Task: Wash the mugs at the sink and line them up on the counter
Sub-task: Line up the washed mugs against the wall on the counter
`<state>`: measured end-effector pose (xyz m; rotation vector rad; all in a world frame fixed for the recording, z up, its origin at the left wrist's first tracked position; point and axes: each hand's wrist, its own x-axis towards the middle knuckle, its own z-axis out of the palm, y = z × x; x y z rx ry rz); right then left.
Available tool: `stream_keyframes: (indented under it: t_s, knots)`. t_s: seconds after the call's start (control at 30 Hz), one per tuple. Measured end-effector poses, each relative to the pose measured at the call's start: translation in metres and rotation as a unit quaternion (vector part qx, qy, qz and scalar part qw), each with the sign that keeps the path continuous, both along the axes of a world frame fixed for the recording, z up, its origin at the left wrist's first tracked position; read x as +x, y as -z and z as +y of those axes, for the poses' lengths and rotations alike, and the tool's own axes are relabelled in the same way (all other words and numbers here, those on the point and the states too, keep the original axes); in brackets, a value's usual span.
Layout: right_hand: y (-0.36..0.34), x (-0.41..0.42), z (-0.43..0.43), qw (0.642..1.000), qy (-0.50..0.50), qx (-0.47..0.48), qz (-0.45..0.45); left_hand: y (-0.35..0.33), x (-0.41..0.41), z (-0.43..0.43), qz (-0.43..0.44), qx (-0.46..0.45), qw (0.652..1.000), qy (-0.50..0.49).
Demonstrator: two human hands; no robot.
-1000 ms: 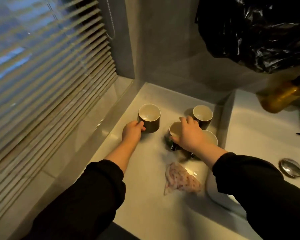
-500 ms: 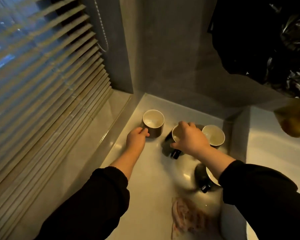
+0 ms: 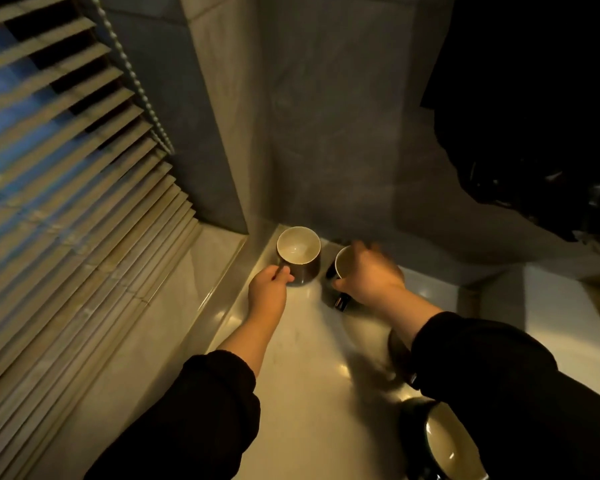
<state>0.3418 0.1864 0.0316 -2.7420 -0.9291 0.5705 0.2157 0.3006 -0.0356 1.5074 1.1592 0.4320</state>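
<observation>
A dark mug with a cream inside (image 3: 298, 252) stands in the far left corner of the pale counter (image 3: 312, 341). My left hand (image 3: 269, 287) grips its handle at the near side. Just to its right a second dark mug (image 3: 340, 268) sits near the wall, and my right hand (image 3: 369, 275) holds it over the rim, covering most of it. A third mug (image 3: 444, 441) stands at the bottom right, partly behind my right sleeve. Part of another dark mug (image 3: 397, 344) shows under my right forearm.
Slatted blinds (image 3: 66, 188) and a stone sill (image 3: 146, 327) run along the left. Grey wall tiles (image 3: 326, 150) close the back. A black plastic bag (image 3: 534, 133) hangs at upper right. The white sink rim (image 3: 561, 327) lies to the right.
Both hands slid their mugs further back toward the wall corner. The view tilted up and left, so the cloth and the sink drain left the frame.
</observation>
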Motion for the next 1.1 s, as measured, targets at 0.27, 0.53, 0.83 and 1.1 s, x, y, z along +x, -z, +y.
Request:
stream_keyframes:
  t_s: [0.27,0.53,0.83,1.1]
  knots:
    - [0.012,0.011,0.022,1.000,-0.019,0.003,0.000,0.009,0.008,0.016,-0.020,-0.009,1.000,0.015]
    - [0.010,0.023,0.015,0.994,-0.032,0.086,0.062,0.004,0.010,0.026,-0.021,0.028,0.999,0.019]
    - [0.018,0.028,0.014,0.993,-0.005,0.095,0.071,0.009,0.017,0.025,-0.063,0.033,0.996,0.052]
    - [0.020,0.032,0.016,0.993,-0.005,0.096,0.065,0.016,0.016,0.028,-0.039,0.050,0.997,0.054]
